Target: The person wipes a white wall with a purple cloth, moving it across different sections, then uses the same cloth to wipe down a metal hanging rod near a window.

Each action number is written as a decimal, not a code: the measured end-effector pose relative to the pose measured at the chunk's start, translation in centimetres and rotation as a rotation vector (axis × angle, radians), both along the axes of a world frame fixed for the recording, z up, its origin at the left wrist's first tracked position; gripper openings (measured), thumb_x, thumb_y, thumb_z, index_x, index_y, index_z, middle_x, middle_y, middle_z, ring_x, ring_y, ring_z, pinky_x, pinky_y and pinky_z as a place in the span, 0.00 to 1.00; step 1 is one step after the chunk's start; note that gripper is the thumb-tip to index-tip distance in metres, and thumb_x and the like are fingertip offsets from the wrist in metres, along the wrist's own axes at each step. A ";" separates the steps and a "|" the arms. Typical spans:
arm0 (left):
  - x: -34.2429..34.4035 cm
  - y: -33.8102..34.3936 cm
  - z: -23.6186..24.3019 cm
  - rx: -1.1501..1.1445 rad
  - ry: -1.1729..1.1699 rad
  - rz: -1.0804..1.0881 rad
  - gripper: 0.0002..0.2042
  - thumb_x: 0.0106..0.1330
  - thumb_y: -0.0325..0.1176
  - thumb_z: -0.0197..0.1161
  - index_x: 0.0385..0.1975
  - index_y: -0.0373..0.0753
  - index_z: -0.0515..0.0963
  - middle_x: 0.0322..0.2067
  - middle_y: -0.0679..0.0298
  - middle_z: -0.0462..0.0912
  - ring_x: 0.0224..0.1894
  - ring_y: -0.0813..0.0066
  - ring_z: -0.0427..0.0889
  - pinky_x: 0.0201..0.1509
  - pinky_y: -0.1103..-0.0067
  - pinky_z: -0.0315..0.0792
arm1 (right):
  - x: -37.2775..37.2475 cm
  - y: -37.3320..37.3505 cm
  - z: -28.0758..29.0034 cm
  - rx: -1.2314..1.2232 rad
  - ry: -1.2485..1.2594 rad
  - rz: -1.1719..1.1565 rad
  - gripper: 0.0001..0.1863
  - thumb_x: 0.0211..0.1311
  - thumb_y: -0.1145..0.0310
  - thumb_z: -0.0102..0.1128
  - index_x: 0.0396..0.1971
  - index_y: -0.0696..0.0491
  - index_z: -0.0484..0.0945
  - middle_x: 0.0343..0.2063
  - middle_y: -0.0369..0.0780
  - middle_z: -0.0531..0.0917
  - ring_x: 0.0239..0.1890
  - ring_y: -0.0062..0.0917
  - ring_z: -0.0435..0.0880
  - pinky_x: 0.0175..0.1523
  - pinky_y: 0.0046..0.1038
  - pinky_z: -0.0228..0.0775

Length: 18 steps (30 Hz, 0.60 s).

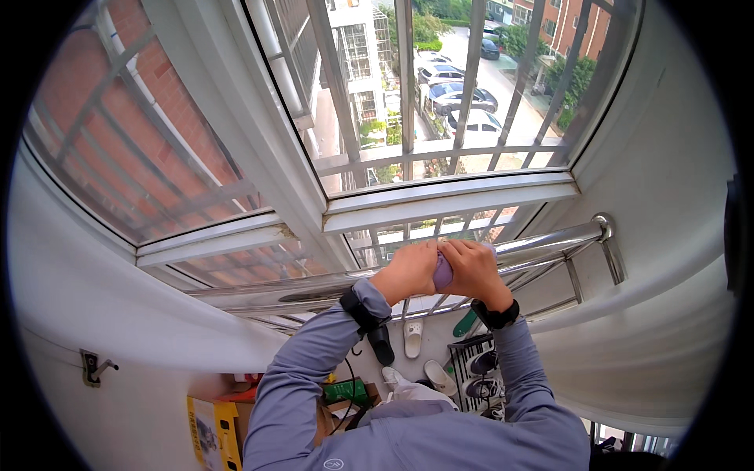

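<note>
My left hand (410, 268) and right hand (473, 269) are pressed side by side at the metal railing (542, 242), fingers curled over a bunched purple cloth (443, 272). The cloth shows between my hands, and a little more peeks out past the far side of my right one. I cannot tell whether it goes right around the railing or is just bunched against it, and most of what my left fingers grip is hidden from me.

As I judge it, I'm partway through rubbing the railing down: the cloth is gathered, in hand and at the bar. Along the railing, the long stretch to the left of my hands and the shorter one up to the bend on the right both lie outside my grip. Both shine, but shine alone doesn't tell me which has been wiped, so I can't say how much is left.

Beyond the railing is the barred window (448, 200). Below the railing, on the floor, sit a dark slipper (382, 345) and a white clog (413, 339), well apart from the cloth.
</note>
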<state>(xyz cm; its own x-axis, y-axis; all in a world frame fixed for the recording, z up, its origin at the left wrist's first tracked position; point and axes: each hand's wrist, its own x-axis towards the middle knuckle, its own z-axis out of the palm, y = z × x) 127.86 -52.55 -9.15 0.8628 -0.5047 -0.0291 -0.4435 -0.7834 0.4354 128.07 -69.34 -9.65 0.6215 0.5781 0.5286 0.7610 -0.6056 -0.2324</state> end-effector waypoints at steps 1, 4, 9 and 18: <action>0.1 0.0 0.0 -0.003 0.027 0.034 0.25 0.40 0.36 0.69 0.37 0.31 0.69 0.35 0.49 0.77 0.39 0.49 0.78 0.43 0.66 0.73 | 0.0 0.0 -0.1 0.000 -0.001 -0.004 0.27 0.30 0.58 0.72 0.35 0.53 0.74 0.30 0.41 0.80 0.33 0.36 0.81 0.38 0.33 0.73; -1.2 -0.9 -0.6 -0.043 -0.126 0.099 0.25 0.41 0.36 0.70 0.38 0.33 0.68 0.33 0.52 0.77 0.37 0.53 0.79 0.40 0.67 0.73 | -0.2 -0.2 -0.3 0.004 -0.068 -0.007 0.29 0.30 0.58 0.72 0.38 0.53 0.75 0.31 0.40 0.81 0.34 0.35 0.81 0.40 0.32 0.73; -3.4 -2.5 -3.0 0.222 -0.697 0.310 0.15 0.47 0.29 0.60 0.37 0.37 0.69 0.31 0.60 0.72 0.33 0.64 0.73 0.38 0.73 0.69 | -1.4 0.4 -2.6 0.062 -0.316 -0.128 0.24 0.41 0.61 0.67 0.42 0.52 0.74 0.37 0.37 0.79 0.43 0.30 0.79 0.50 0.32 0.70; -2.4 -1.0 -2.2 0.067 -0.511 0.126 0.18 0.43 0.28 0.64 0.36 0.35 0.69 0.31 0.56 0.74 0.33 0.57 0.78 0.35 0.69 0.73 | -1.1 0.4 -2.5 0.071 -0.233 -0.163 0.25 0.40 0.59 0.69 0.40 0.53 0.74 0.36 0.39 0.79 0.39 0.34 0.80 0.46 0.33 0.71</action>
